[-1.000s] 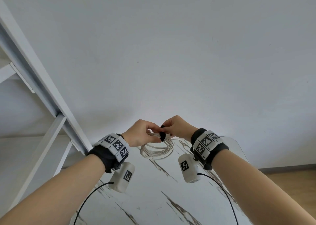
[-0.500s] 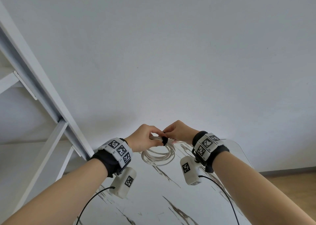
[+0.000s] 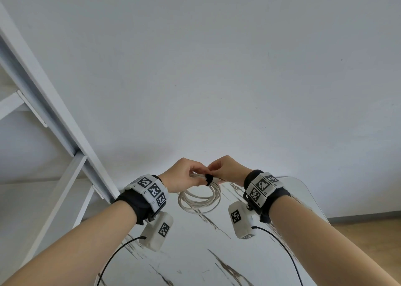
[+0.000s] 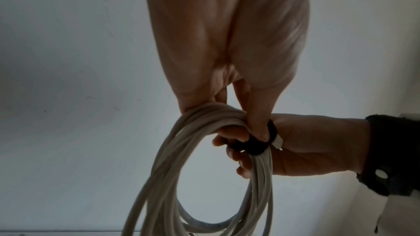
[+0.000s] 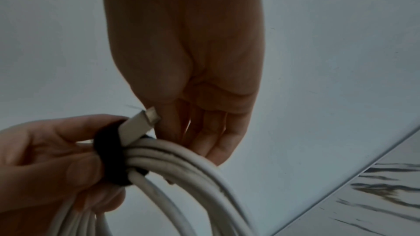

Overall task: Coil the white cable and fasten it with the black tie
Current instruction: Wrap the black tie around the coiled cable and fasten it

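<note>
The white cable hangs as a coil of several loops above the table. My left hand grips the top of the coil, its thumb pressing on the black tie. The tie is wrapped round the bundle, next to a white connector. My right hand meets it from the right and pinches the bundle at the tie; its fingers curl under the strands. In the right wrist view my right hand hangs behind the cable and my left hand shows at lower left.
A white marble-pattern table lies below the hands, with a rounded far right corner. A white wall stands close behind. A slanted white frame rises at the left. Wooden floor shows at the right.
Both hands and the coil sit a little lower in the head view than a second ago. The fingers have shifted on the tie, which now lies closer round the bundle. Both grips stay.
</note>
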